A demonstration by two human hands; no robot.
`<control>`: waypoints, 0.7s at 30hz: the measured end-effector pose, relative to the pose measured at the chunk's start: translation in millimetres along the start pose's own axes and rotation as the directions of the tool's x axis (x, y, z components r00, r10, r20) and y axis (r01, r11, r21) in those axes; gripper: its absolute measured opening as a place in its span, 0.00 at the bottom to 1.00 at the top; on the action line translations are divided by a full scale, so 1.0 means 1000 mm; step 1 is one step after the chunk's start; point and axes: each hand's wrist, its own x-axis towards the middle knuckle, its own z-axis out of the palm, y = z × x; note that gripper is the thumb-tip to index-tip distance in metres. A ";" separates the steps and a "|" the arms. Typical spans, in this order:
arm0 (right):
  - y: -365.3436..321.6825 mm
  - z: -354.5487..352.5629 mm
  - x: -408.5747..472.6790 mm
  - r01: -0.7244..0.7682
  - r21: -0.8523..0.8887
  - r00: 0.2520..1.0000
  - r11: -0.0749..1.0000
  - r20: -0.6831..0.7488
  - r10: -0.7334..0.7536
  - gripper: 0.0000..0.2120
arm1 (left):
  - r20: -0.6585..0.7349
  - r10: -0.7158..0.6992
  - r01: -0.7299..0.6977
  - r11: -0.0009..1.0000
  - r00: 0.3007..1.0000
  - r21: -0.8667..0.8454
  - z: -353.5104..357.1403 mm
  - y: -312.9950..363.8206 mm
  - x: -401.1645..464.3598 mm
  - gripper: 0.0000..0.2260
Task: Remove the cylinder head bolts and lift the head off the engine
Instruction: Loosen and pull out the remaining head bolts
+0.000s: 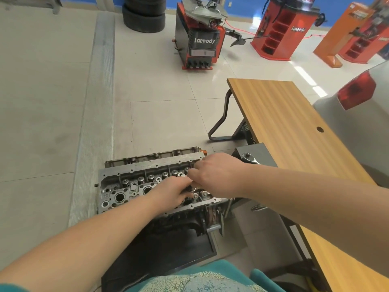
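Two bare hands meet over the right half of the cylinder head (pixel 134 186), which sits on top of the engine (pixel 189 220) on the tiled floor (pixel 157 114), just left of a wooden table (pixel 284 123). From the lower left, the left hand (pixel 170 193) lies on the head's upper face with its fingers curled down among the valve springs; what they hold, if anything, is hidden by the hand itself. Reaching in from the right, the right hand (pixel 214 175) has its fingers bent and bunched together at the tips, close against the left hand's fingertips, seemingly pinching something small (too hidden to name). The head's left half is bare, showing round bores and springs. A ratchet (pixel 249 158) rests on a dark box (pixel 259 152) just beyond the right wrist. Farther off stand a red and black tyre machine (pixel 200 39) marked Lanpody, a red cabinet (pixel 280 30) with the same name, and a stack of tyres (pixel 144 13). At the right edge, the rear corner of a pale car (pixel 357 106) with a red tail lamp shows.
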 end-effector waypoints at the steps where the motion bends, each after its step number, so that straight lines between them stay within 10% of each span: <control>1: 0.005 0.003 -0.002 0.075 -0.031 0.997 0.997 -0.024 -0.076 0.08 | -0.076 -0.030 0.028 0.999 0.997 -0.033 0.004 0.000 -0.002 0.08; 5: 0.000 0.017 -0.013 -0.014 0.390 0.972 0.921 -0.210 0.104 0.16 | -0.305 -0.084 0.058 0.994 0.948 -0.095 0.023 0.004 -0.008 0.11; 8: -0.032 0.033 -0.007 -0.146 0.924 0.837 0.353 -0.074 0.543 0.17 | -0.365 -0.175 0.104 0.973 0.915 -0.205 0.027 0.017 -0.007 0.06; 11: -0.061 0.043 0.021 0.066 0.975 0.580 -0.212 0.135 0.804 0.13 | -0.299 -0.196 0.127 0.963 0.934 -0.236 0.032 0.022 -0.004 0.04; 14: -0.069 0.042 0.038 0.194 0.908 0.386 -0.371 0.277 0.880 0.25 | -0.154 -0.145 0.100 0.958 0.977 -0.271 0.032 0.020 -0.012 0.08; 19: -0.022 0.036 0.027 -0.036 0.999 0.885 -0.035 0.048 0.462 0.25 | -0.057 -0.148 0.139 0.980 0.987 -0.139 0.024 0.007 -0.014 0.09; 21: -0.015 0.032 0.027 -0.072 0.996 0.928 -0.056 0.087 0.362 0.21 | -0.061 -0.180 0.175 0.982 0.982 -0.074 0.021 0.008 -0.011 0.09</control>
